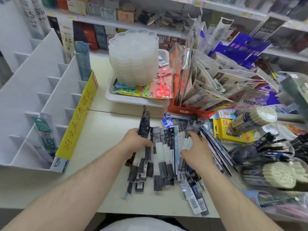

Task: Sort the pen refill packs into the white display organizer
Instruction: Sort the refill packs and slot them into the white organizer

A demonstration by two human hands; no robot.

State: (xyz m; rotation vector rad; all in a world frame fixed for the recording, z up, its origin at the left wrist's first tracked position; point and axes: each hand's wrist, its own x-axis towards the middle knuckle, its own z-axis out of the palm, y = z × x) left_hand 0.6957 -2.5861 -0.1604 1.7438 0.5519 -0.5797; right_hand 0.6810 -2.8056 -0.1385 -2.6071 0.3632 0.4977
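Refill packs (pixel 160 152), flat glossy strips, fan under both hands; left hand (pixel 138 140) pinches one.

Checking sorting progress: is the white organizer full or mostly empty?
Mostly empty: the white organizer shows many bare slots and only a few upright packs.

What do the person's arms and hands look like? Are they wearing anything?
Both arms are bare right up to the edge of the picture, with no sleeves showing. The left hand and right hand have no gloves, and no rings, watch or bracelets can be seen. Something white shows at the bottom edge, perhaps the person's clothing.
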